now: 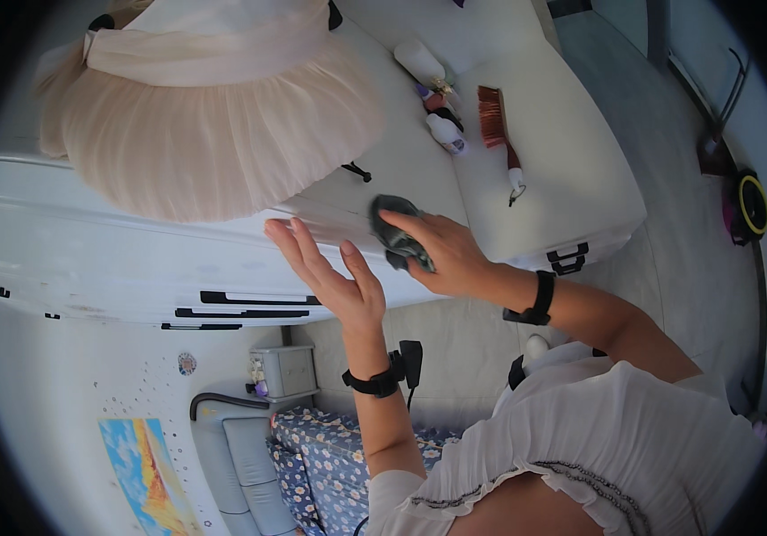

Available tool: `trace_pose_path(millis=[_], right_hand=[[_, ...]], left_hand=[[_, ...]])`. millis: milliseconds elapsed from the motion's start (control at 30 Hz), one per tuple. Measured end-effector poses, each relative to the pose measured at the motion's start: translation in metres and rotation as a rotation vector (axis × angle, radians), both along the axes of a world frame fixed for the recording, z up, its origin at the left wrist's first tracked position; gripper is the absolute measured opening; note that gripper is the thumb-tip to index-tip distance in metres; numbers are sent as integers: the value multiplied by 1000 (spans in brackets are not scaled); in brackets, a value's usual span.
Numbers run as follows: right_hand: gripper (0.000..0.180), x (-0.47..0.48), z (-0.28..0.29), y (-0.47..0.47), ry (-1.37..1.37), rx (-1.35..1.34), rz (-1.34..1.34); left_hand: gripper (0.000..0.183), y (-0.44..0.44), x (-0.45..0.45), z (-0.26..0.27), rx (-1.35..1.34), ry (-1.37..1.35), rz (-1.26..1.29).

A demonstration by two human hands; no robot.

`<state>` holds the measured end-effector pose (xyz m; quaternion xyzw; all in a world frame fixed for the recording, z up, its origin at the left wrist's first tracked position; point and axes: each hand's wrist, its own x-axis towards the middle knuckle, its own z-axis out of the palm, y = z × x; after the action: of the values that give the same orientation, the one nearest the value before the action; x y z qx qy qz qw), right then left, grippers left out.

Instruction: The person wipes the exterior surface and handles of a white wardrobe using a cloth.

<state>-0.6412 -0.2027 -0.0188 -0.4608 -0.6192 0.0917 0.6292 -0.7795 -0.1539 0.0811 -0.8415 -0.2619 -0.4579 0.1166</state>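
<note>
My left hand (340,281) is raised before the white furniture, fingers spread and holding nothing. Just to its right, my right hand (450,258) grips a crumpled dark grey-green cloth (397,231), slightly blurred, near the edge of the white surface (557,181). Beyond my left hand, a pale peach pleated garment (202,134) spreads over the surface, its hem near my fingertips. A brush with reddish bristles (492,117) lies beyond my right hand, beside a white bottle (445,134), a white rounded item (419,61) and several small items. I wear a black band on each wrist.
White fronts with long black handles (256,298) stand at left. Below them are a grey bedside cabinet (289,372) and a bed with flowered bedding (336,455). At right, a long-handled dustpan (717,157) and a round yellow-rimmed object (752,206) stand along the wall.
</note>
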Motion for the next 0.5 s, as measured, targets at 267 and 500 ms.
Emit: trace_pose_path(millis=[267, 500], right_hand=[[88, -12, 65, 18, 26, 289, -43], [104, -13, -28, 20, -87, 37, -15]], left_hand=[[55, -6, -2, 3, -65, -27, -13], [63, -7, 6, -3, -45, 3, 5]])
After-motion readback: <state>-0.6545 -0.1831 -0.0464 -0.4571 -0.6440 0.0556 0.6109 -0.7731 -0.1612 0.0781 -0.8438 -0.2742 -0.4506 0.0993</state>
